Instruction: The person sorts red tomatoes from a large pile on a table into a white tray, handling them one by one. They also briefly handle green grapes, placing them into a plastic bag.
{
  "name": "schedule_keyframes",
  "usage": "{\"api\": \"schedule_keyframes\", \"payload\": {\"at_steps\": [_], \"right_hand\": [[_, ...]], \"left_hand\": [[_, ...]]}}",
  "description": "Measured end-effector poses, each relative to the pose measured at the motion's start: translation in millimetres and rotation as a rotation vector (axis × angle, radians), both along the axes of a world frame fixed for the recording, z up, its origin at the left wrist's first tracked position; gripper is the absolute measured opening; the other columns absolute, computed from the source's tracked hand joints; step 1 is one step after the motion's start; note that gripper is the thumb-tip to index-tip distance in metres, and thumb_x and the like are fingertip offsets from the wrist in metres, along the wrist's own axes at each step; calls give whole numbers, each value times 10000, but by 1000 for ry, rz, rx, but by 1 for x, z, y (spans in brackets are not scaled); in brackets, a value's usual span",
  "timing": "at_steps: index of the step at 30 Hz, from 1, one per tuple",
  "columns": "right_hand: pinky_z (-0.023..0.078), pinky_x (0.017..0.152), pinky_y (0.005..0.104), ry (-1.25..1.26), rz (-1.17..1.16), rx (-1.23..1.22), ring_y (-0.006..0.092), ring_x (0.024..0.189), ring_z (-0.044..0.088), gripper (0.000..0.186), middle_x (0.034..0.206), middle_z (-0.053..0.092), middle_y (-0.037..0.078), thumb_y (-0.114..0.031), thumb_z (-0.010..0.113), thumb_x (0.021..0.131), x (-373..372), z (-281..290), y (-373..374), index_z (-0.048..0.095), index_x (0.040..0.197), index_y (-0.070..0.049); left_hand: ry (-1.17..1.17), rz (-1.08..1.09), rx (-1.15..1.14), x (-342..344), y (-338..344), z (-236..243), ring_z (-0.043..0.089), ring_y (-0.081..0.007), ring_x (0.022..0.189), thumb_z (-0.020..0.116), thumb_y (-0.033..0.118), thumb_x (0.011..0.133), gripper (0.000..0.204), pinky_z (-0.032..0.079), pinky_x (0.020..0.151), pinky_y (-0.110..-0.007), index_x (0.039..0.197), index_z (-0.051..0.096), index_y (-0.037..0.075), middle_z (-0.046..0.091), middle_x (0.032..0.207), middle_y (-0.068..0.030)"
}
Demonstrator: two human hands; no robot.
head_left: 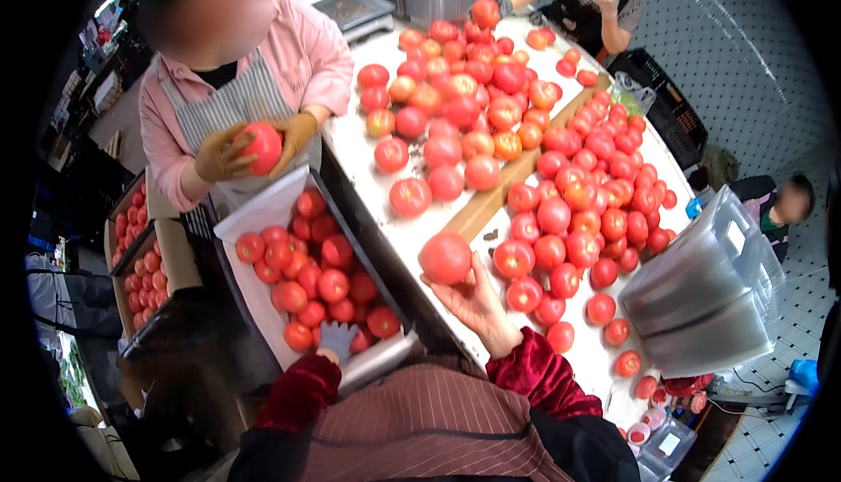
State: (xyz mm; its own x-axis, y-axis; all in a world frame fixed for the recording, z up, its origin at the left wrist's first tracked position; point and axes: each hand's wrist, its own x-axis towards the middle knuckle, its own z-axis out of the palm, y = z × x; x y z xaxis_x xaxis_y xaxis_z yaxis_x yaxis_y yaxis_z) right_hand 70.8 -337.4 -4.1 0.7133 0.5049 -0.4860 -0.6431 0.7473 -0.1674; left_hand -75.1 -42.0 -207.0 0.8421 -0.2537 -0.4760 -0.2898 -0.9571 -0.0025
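Note:
My right hand (469,302), bare, holds a large red tomato (445,258) up over the edge of the white sorting table (377,184). My left hand (337,337), in a light grey glove, has its fingers spread at the near end of a paper-lined crate (241,294) of red tomatoes (333,285); whether it touches them is hard to tell. Many more tomatoes (583,193) lie on the table, split by a wooden divider (486,197). Across the crate, a co-worker in a pink top (311,61) holds a tomato (259,149) in two yellow-gloved hands.
Stacked clear plastic containers (692,285) stand at right. Boxes of tomatoes (144,285) are at left. A scale (350,13) sits at the back. Another co-worker (604,13) is at the far end, a third person (793,202) at right. A black crate (661,109) stands beside the table.

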Motion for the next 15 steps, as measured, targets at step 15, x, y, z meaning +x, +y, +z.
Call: {"api": "schedule_keyframes", "payload": {"at_steps": [15], "right_hand": [[542,863,429,-50,-159,-64,402,1104,544,630,1294,454,226,-458,570,882,21,7,-41,369,1326,-60]], "left_hand": [[56,-63,55,-1,13,15,474,-299,1086,632,237,717,411,392,845,-478,1113,552,169,500,1212,-60]]}}
